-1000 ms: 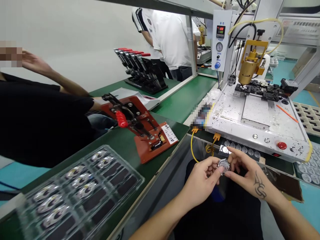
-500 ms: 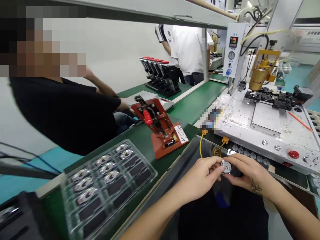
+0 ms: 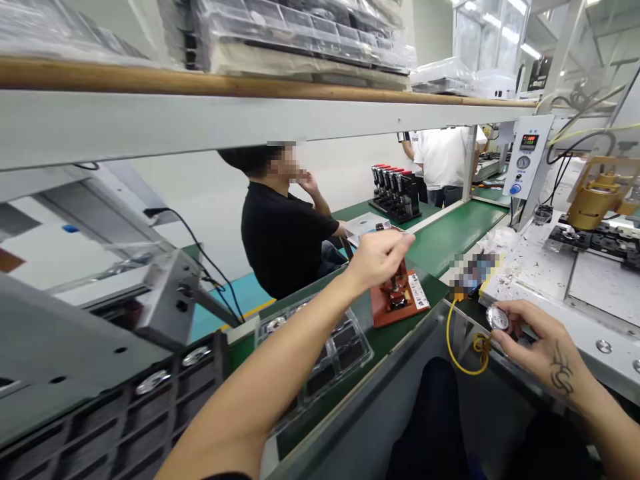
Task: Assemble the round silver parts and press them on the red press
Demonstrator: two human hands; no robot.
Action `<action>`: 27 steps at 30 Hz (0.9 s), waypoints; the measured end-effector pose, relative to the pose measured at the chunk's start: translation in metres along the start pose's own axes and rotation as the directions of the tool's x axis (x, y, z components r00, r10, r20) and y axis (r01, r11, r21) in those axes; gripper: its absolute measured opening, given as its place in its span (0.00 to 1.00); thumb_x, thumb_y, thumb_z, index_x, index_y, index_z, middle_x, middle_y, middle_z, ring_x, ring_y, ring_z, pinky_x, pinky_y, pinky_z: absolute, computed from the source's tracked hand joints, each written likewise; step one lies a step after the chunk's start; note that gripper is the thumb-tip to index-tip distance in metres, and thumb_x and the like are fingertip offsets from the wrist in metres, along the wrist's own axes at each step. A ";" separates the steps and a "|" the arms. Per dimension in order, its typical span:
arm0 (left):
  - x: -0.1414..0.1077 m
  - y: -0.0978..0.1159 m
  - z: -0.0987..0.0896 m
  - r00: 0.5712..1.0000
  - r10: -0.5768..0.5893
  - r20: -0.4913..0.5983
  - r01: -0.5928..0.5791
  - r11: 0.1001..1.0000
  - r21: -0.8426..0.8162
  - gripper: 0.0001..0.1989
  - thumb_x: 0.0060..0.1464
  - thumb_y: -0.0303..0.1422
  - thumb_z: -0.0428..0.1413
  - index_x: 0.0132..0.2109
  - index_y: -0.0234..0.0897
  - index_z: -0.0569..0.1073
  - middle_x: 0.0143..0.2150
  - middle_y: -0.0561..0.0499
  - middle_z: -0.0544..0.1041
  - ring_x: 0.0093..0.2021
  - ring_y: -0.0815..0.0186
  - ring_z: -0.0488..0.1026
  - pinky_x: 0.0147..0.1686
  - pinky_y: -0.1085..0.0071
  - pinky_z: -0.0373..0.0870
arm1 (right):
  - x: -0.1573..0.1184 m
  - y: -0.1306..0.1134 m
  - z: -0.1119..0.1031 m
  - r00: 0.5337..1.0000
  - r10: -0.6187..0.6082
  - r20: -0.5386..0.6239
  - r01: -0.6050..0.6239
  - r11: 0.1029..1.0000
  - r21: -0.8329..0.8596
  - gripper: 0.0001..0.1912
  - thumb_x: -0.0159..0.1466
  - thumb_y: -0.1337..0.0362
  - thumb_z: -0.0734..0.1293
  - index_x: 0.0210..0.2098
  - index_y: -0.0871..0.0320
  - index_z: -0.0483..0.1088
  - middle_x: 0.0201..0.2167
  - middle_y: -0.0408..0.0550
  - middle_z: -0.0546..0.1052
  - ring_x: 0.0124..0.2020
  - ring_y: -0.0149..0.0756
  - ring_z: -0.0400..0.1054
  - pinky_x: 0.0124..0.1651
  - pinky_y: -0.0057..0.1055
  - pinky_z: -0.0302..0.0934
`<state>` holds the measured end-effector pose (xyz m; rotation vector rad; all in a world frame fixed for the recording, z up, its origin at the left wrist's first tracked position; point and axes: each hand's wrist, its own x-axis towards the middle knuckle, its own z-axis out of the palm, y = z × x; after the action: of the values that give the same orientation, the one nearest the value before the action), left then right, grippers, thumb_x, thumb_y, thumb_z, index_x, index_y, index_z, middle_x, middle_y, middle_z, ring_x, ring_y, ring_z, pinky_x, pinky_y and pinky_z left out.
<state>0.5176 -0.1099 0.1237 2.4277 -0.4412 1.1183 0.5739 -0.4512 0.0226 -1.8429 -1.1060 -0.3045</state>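
Observation:
Between the thumb and fingers of my right hand [image 3: 537, 337] is a round silver watch case [image 3: 497, 319], tilted, a pale face toward me. My left hand [image 3: 380, 257] is closed in a fist at the upper part of a red-brown toggle clamp fixture [image 3: 417, 310]. It covers the place of the clamp's red handle, so the grip itself is hidden. Beneath my left forearm lies a clear plastic tray [image 3: 363, 357] with silver parts in some pockets, partly hidden by the arm.
A black compartment tray [image 3: 165, 423] holding silver parts is at lower left. A press machine [image 3: 595, 200] stands at right, a yellow cable [image 3: 453, 347] hanging before it. A shelf beam [image 3: 300, 120] crosses overhead. A person in black [image 3: 285, 233] sits beyond the bench; several toggle clamps [image 3: 397, 193] stand behind.
My left hand has left the watch case and moved left and up to the clamp fixture. The right hand keeps the case. The view has swung left and up.

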 end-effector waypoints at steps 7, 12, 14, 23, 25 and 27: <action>0.059 -0.046 -0.043 0.825 -0.547 -0.139 0.460 0.795 -0.396 0.15 0.75 0.43 0.48 0.46 0.37 0.69 0.38 0.47 0.76 0.33 0.66 0.75 0.37 0.69 0.73 | 0.051 0.026 0.071 0.982 -0.016 0.190 -0.016 0.987 0.162 0.14 0.69 0.58 0.72 0.52 0.55 0.75 0.32 0.43 0.73 0.31 0.36 0.68 0.36 0.33 0.65; -0.031 -0.067 -0.062 0.715 -0.698 0.042 0.697 0.716 0.042 0.16 0.69 0.41 0.49 0.40 0.37 0.75 0.39 0.45 0.82 0.39 0.57 0.79 0.44 0.64 0.74 | 0.056 0.043 0.104 0.958 -0.010 0.286 -0.046 0.981 0.186 0.13 0.69 0.60 0.70 0.51 0.57 0.74 0.33 0.43 0.72 0.32 0.36 0.68 0.36 0.32 0.63; -0.075 -0.062 -0.048 0.649 -0.724 0.236 0.733 0.677 0.063 0.16 0.62 0.42 0.56 0.31 0.38 0.76 0.28 0.47 0.81 0.30 0.57 0.79 0.36 0.65 0.74 | 0.058 0.046 0.115 0.948 -0.022 0.316 -0.044 0.979 0.200 0.12 0.68 0.61 0.70 0.50 0.56 0.75 0.31 0.42 0.71 0.31 0.35 0.67 0.35 0.31 0.62; -0.131 -0.064 0.058 0.574 -0.705 0.417 0.742 0.663 0.100 0.09 0.48 0.36 0.67 0.35 0.37 0.79 0.25 0.52 0.78 0.29 0.60 0.76 0.30 0.69 0.66 | 0.096 0.069 0.175 0.924 -0.047 0.379 -0.027 0.982 0.189 0.15 0.65 0.60 0.73 0.50 0.58 0.77 0.31 0.41 0.70 0.32 0.35 0.67 0.38 0.31 0.62; -0.131 -0.068 0.065 0.588 -0.698 0.409 0.733 0.674 0.097 0.09 0.47 0.35 0.67 0.35 0.37 0.78 0.25 0.54 0.76 0.29 0.61 0.74 0.31 0.70 0.64 | 0.098 0.076 0.180 0.916 -0.029 0.399 -0.044 0.984 0.173 0.16 0.66 0.59 0.73 0.51 0.59 0.76 0.32 0.42 0.72 0.32 0.35 0.67 0.37 0.31 0.62; -0.134 -0.067 0.064 0.598 -0.692 0.404 0.726 0.681 0.093 0.09 0.48 0.35 0.67 0.35 0.37 0.77 0.23 0.55 0.73 0.28 0.63 0.71 0.30 0.70 0.62 | 0.098 0.082 0.187 0.902 -0.021 0.432 -0.055 0.985 0.163 0.14 0.68 0.59 0.72 0.51 0.59 0.76 0.33 0.44 0.75 0.31 0.34 0.67 0.36 0.30 0.63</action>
<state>0.5048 -0.0708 -0.0344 2.3784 0.3737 0.2226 0.6500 -0.2570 -0.0657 -1.8075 -1.3671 0.2218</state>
